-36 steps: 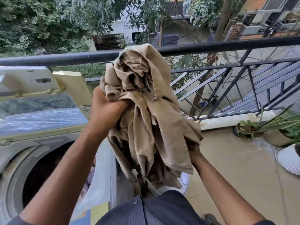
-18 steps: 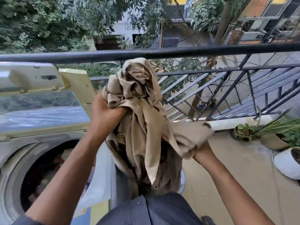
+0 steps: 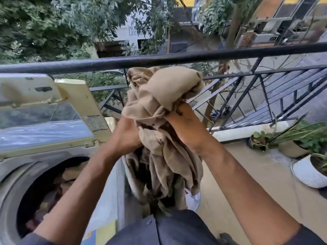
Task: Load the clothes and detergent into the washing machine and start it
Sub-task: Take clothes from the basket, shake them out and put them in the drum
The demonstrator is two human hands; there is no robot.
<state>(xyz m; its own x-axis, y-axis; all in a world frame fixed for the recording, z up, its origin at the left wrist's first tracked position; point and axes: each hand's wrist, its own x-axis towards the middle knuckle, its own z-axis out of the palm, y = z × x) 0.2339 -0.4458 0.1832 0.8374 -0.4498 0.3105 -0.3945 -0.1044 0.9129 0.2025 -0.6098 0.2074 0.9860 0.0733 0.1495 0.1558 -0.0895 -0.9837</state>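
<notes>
Clothes already lie inside the washing machine at the left, its round drum opening uncovered and its yellowed lid raised behind, so loading is part done, by my reading. Just right of the drum, the left hand grips the near side of the beige garment, fingers curled into the cloth much as they were a second ago. The real change is on the other side: the right hand, which a moment back pinched a low corner out to the right, has come up and in, and now clutches the bundle near its top, fingers buried in the folds. The garment is thus gathered between both hands, held in the air beside the machine and in front of the black railing, its tail hanging toward the floor. Bunched like this, it looks ready to be swung left into the drum. Potted plants stand at the far right.
</notes>
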